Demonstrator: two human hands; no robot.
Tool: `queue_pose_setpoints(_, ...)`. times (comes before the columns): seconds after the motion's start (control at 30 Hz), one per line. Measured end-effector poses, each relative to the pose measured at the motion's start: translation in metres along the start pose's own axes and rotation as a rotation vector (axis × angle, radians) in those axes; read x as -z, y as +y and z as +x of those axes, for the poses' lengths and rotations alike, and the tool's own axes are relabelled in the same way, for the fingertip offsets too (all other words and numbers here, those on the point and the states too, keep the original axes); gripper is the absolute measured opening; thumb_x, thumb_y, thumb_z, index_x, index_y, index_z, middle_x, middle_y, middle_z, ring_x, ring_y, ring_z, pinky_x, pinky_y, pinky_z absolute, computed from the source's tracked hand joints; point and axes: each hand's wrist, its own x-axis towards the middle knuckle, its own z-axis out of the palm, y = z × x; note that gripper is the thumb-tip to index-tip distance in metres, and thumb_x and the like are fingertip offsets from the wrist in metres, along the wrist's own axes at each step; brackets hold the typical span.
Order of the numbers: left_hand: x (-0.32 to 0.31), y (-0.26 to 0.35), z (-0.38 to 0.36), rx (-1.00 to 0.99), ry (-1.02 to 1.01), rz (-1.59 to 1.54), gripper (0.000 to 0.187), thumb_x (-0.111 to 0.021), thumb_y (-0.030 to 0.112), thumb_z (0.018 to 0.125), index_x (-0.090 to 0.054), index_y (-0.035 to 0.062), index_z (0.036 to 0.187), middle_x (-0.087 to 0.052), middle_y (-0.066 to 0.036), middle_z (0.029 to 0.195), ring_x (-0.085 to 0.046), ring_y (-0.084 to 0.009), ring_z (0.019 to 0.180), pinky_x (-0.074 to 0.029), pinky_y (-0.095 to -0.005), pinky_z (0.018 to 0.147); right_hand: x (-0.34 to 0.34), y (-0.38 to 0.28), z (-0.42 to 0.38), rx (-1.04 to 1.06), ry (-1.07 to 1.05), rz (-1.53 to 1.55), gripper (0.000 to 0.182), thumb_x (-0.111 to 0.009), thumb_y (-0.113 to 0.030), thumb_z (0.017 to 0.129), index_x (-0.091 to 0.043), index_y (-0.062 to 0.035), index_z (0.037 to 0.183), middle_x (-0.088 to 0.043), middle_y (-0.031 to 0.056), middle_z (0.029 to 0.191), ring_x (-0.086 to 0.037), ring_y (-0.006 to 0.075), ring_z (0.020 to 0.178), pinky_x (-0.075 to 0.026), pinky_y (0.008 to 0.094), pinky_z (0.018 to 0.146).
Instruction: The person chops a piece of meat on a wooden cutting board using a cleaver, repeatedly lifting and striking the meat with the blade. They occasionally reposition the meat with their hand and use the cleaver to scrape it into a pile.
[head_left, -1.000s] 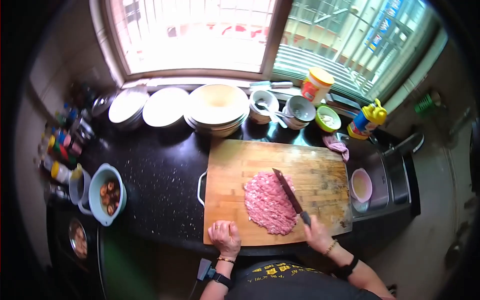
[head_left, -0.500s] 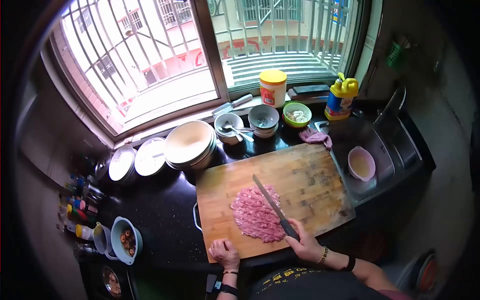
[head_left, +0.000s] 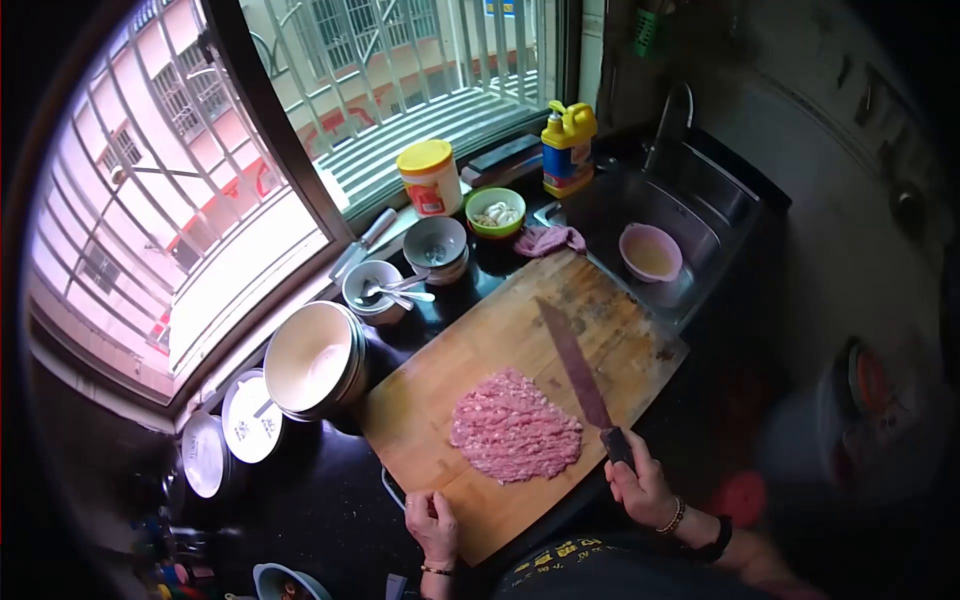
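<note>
Minced pink meat (head_left: 515,428) lies in a flattened mound on the wooden cutting board (head_left: 420,385). My right hand (head_left: 640,485) is closed round the dark handle of a large knife (head_left: 578,370). The knife's broad blade is over the board to the right of the meat, pointing toward the sink, clear of the mound. At the board's near left edge rests my left hand (head_left: 432,525), its fingers curled; whether anything is under them is hidden.
Stacked bowls (head_left: 312,358), a bowl of spoons (head_left: 374,290), a green bowl (head_left: 495,212) and a yellow-lidded tub (head_left: 430,178) line the window side. A pink bowl (head_left: 650,252) sits in the sink (head_left: 705,235). A yellow jug (head_left: 568,148) stands behind.
The view has turned and shifted to the right. My right hand has moved the knife off the meat to its right, and the blade's flat side now shows. My left hand remains at the board's edge.
</note>
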Motion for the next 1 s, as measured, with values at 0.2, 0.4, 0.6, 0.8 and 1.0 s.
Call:
queue_pose_setpoints(0.2, -0.011, -0.015, 0.006, -0.197, -0.123, 0.006, 0.009, -0.06, 0.004, 0.079, -0.054, 0.0025, 0.073, -0.052, -0.013, 0.069, -0.051, -0.0286, 0.065, -0.037, -0.0374, 0.062, -0.045, 0.043, -0.031, -0.424, 0.03, 0.084, 0.038, -0.046, -0.019, 0.095, -0.042, -0.0023, 0.129, -0.056, 0.0043, 0.068, -0.056, 0.0113, 0.056, -0.046, 0.0271, 0.054)
queue_pose_setpoints(0.4, -0.02, -0.027, 0.003, -0.258, -0.068, 0.071, 0.007, -0.061, 0.006, 0.075, -0.055, 0.0065, 0.072, -0.052, -0.009, 0.071, -0.051, -0.0268, 0.071, -0.035, -0.0384, 0.065, -0.056, -0.011, -0.048, -0.005, 0.256, -0.021, 0.036, -0.041, -0.021, 0.098, -0.039, -0.0028, 0.129, -0.051, 0.001, 0.072, -0.048, 0.0056, 0.05, -0.041, 0.0206, 0.047)
queue_pose_setpoints(0.6, -0.021, -0.028, 0.004, -0.262, -0.076, 0.076, 0.007, -0.062, 0.007, 0.075, -0.055, 0.0066, 0.073, -0.052, -0.009, 0.072, -0.051, -0.0278, 0.071, -0.035, -0.039, 0.065, -0.071, 0.033, -0.049, -0.413, 0.194, 0.074, 0.032, -0.039, -0.022, 0.099, -0.042, -0.0006, 0.122, -0.052, 0.0012, 0.072, -0.048, 0.0055, 0.047, -0.041, 0.0206, 0.044)
queue_pose_setpoints(0.8, -0.018, -0.026, 0.003, -0.264, -0.09, 0.048, 0.007, -0.062, 0.007, 0.074, -0.055, 0.0066, 0.074, -0.053, -0.01, 0.073, -0.051, -0.0284, 0.072, -0.035, -0.0395, 0.066, -0.077, 0.012, -0.057, -0.255, 0.345, 0.016, 0.029, -0.043, -0.019, 0.096, -0.046, -0.0007, 0.118, -0.054, 0.0023, 0.068, -0.052, 0.0085, 0.047, -0.042, 0.0247, 0.043)
queue_pose_setpoints(1.0, -0.017, -0.03, 0.002, -0.28, -0.12, 0.062, 0.007, -0.061, 0.007, 0.074, -0.054, 0.0062, 0.073, -0.052, -0.01, 0.073, -0.051, -0.0287, 0.074, -0.035, -0.0397, 0.066, -0.073, 0.003, -0.061, -0.424, 0.244, 0.139, 0.024, -0.041, -0.019, 0.098, -0.045, -0.0014, 0.114, -0.052, 0.0019, 0.074, -0.049, 0.0056, 0.049, -0.041, 0.0209, 0.044)
